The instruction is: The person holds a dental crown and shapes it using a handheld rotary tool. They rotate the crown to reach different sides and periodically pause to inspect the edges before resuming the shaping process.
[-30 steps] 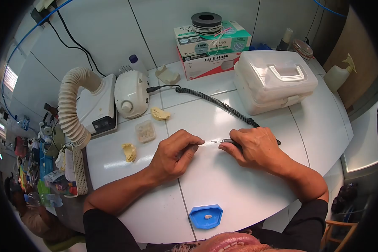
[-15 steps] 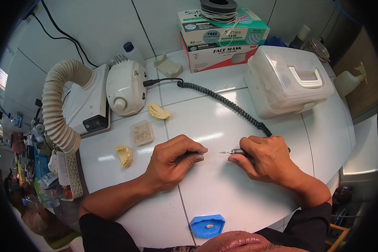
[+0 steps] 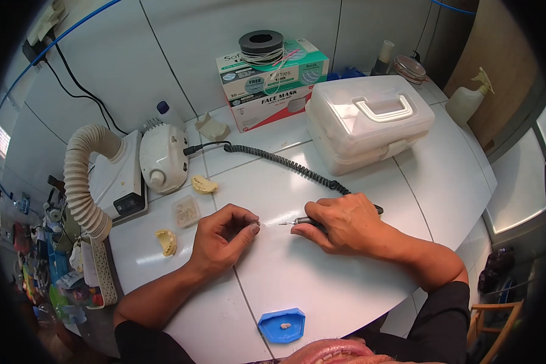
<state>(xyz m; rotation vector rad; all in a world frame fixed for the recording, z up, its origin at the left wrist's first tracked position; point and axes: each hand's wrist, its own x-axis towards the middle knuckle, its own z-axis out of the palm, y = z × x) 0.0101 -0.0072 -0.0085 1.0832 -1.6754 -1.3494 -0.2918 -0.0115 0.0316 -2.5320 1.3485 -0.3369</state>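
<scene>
At far left, a white basket [image 3: 105, 270] stands beside the edge of the tabletop [image 3: 340, 285]. Next comes a ribbed hose [image 3: 79, 182] curving out of a flat white box [image 3: 112, 176], then a rounded white machine [image 3: 167, 161]. In front of these lie a yellowish tooth model [image 3: 166, 242], a small clear case [image 3: 186, 210] with pale pieces inside, and a second tooth model [image 3: 204, 184]. The left hand [image 3: 230, 233] is curled, thumb and forefinger nearly meeting; whether they pinch something tiny I cannot tell. Behind it are stacked mask boxes [image 3: 273, 100] topped by a spool [image 3: 261, 42]. Near the front edge, a blue tray [image 3: 270, 324] holds one small pale piece [image 3: 285, 326]. The right hand [image 3: 346, 224] is closed around a slim drill [image 3: 302, 221], its tip pointing at the left hand's fingertips, apart from them. A coiled cord [image 3: 279, 159] runs from the machine to just behind that hand. Farther right stand a lidded storage box [image 3: 370, 130] and a spray bottle [image 3: 465, 104].
</scene>
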